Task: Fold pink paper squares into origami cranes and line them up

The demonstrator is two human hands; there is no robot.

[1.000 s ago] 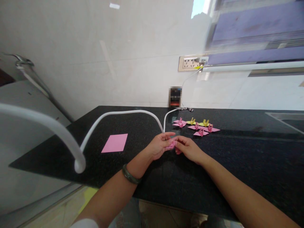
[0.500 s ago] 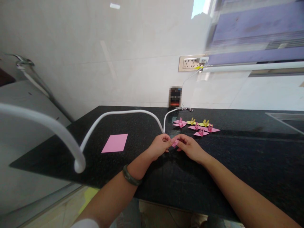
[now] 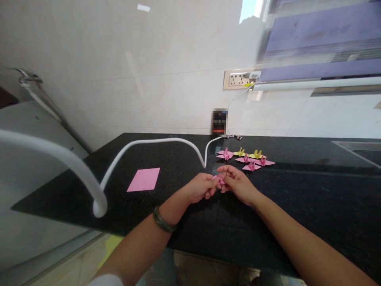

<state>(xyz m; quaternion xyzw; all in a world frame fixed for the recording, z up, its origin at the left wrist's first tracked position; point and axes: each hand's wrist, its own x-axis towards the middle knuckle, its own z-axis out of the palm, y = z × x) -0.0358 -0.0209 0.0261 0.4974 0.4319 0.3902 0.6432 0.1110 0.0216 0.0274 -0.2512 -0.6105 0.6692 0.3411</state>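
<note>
Between my two hands is a small piece of folded pink paper (image 3: 219, 180), partly hidden by the fingers, so its exact shape is unclear. My left hand (image 3: 201, 187) pinches its left side, the other fingers curled under. On the right side, the thumb and fingers of my right hand (image 3: 236, 183) grip it. Just beyond my right hand lie several folded paper cranes, pink ones such as the front crane (image 3: 252, 167) and yellow ones such as the rear crane (image 3: 257, 154). A flat pink paper square (image 3: 144, 179) rests to the left of my left hand.
A white bent tube (image 3: 154, 140) arches over the left of the black countertop (image 3: 190, 234). Against the tiled wall leans a blurred dark phone-like object (image 3: 219, 122) with a cable running up to the wall socket (image 3: 238, 80). A recessed metal-edged frame (image 3: 354, 151) is at the right.
My left fingers have shifted slightly down and curled under, and the folded pink paper has turned a little between my hands. The cranes and paper square have stayed put.
</note>
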